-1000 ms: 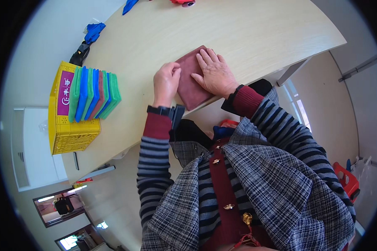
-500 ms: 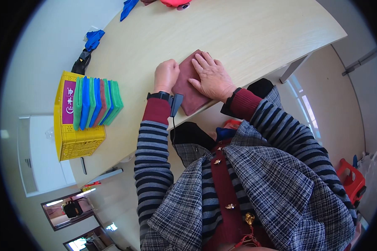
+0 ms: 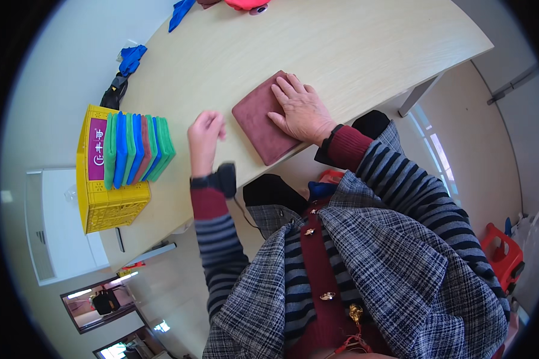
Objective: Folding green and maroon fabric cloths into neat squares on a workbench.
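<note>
A folded maroon cloth (image 3: 256, 122) lies as a neat flat rectangle at the near edge of the table. My right hand (image 3: 302, 110) rests palm down on its right part, fingers stretched out and slightly spread. Off to the left of the cloth, my left hand (image 3: 205, 136) hovers apart from it over the table, its fingers curled in and nothing showing in them. A black band with a small dark device (image 3: 223, 178) and a cable sits on my left wrist.
On the table's left side stands a yellow basket (image 3: 111, 209), with several folded green, blue and maroon cloths (image 3: 141, 149) upright in a row at it. Blue cloth (image 3: 132, 60) and a red item (image 3: 245, 3) lie at the far side. A red stool (image 3: 502, 254) stands at right.
My left hand has come off the cloth's left side and swung left, its fist loosening a little. The cloth's left part is now uncovered. My right hand has stayed in place.
</note>
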{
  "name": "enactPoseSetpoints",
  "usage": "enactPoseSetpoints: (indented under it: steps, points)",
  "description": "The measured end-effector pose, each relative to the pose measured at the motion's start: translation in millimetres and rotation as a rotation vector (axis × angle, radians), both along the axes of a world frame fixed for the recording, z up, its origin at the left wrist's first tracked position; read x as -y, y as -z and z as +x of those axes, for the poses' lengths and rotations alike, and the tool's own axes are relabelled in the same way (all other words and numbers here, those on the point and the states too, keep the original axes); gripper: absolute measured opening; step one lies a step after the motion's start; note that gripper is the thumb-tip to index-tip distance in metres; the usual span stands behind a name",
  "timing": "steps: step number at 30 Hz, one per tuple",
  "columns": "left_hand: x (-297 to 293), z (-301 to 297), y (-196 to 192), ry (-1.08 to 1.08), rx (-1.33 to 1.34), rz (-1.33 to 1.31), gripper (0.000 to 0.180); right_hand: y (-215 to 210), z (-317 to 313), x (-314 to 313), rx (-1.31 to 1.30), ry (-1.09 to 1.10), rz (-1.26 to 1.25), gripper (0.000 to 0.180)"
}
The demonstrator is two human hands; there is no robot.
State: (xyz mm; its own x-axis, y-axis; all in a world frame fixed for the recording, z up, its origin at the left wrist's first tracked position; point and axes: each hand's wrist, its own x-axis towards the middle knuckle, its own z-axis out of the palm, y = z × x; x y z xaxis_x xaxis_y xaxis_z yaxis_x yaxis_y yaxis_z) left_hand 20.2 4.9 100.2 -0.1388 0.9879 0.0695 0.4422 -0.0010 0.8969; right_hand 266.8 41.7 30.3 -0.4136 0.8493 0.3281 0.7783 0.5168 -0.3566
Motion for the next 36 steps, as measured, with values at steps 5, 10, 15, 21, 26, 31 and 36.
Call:
enactPoseSetpoints:
  steps: [5, 10, 15, 21, 26, 31, 36]
  points:
    - [144.7, -60.6, 15.3, -0.218, 0.046, -0.013, 0.014, -2.9, -3.6, 1.4, 0.021, 0.025, 0.032, 0.069]
    - [264.7, -115.9, 94.8, -0.478, -0.104, -0.423, 0.024, -6.0, 9.2, -6.7, 0.053, 0.070, 0.074, 0.069]
    - [344.8, -136.4, 169.1, -0.462, -0.984, 0.128, 0.029, 2.9, -9.3, 2.9, 0.086, 0.052, 0.096, 0.067]
    - [251.6, -87.1, 108.2, -0.678, -0.814, -0.027, 0.023, 14.8, -10.1, 2.7, 0.099, 0.069, 0.079, 0.066]
    - [146.5, -24.8, 70.2, -0.432, -0.291, 0.357, 0.008, 17.7, -12.5, 0.8, 0.089, 0.070, 0.058, 0.066]
    - [71.4, 16.3, 67.0, -0.140, -0.478, 0.398, 0.025, 21.8, -17.7, -2.0, 0.089, 0.054, 0.049, 0.066]
    - [19.5, 45.3, 66.9, -0.001, -0.705, 0.449, 0.045, 18.2, -24.5, 1.8, 0.082, 0.044, 0.026, 0.065]
